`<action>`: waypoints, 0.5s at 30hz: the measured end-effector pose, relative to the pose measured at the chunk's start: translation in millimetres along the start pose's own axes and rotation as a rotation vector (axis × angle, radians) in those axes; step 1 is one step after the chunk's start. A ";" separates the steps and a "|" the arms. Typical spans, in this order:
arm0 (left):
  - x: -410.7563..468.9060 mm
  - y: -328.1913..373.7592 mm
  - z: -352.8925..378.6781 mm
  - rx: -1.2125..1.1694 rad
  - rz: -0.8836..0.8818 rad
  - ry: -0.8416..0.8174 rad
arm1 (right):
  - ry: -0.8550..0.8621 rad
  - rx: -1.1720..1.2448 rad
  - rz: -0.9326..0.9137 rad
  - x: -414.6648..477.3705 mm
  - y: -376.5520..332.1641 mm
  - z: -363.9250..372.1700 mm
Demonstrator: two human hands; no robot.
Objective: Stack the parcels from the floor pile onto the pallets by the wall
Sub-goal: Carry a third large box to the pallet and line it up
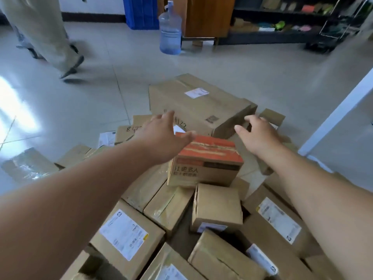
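1. The parcel pile [217, 207] lay across the near middle of the tiled floor [96, 85]; an orange-topped carton [207, 158] sat on smaller brown boxes, with a long brown carton [197, 102] just beyond it.
2. The left hand [161, 136] hovered at the orange-topped carton's far left corner, fingers straight and spread, holding nothing; thumb contact could not be told.
3. The right hand [260, 136] hung by the long carton's near end, fingers apart, loosely bent, gripping nothing.
4. Near the floor's far edge stood a water jug [170, 33]; another person's legs [50, 37] were at the far left corner.
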State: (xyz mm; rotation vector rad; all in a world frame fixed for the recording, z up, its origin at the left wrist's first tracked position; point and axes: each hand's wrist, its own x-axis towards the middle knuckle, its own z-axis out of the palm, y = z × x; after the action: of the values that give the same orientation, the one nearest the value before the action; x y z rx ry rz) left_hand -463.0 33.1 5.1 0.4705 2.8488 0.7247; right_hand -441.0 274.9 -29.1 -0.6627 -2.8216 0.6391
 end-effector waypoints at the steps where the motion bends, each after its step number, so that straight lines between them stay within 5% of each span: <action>1: 16.8 11.4 5.2 -0.005 -0.014 0.003 | -0.004 0.010 0.004 17.4 9.1 1.9; 8: 98.4 54.5 46.4 0.036 -0.099 -0.034 | -0.100 0.136 0.029 88.6 58.5 30.6; 15: 86.6 46.2 57.5 0.127 -0.110 -0.113 | -0.187 0.084 0.069 70.0 66.8 39.5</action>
State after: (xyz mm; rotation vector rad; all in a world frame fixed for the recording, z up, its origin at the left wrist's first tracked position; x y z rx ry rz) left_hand -518.7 126.1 -29.3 0.3567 2.7992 0.4848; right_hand -487.6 346.4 -89.2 -0.7234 -2.9317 0.8690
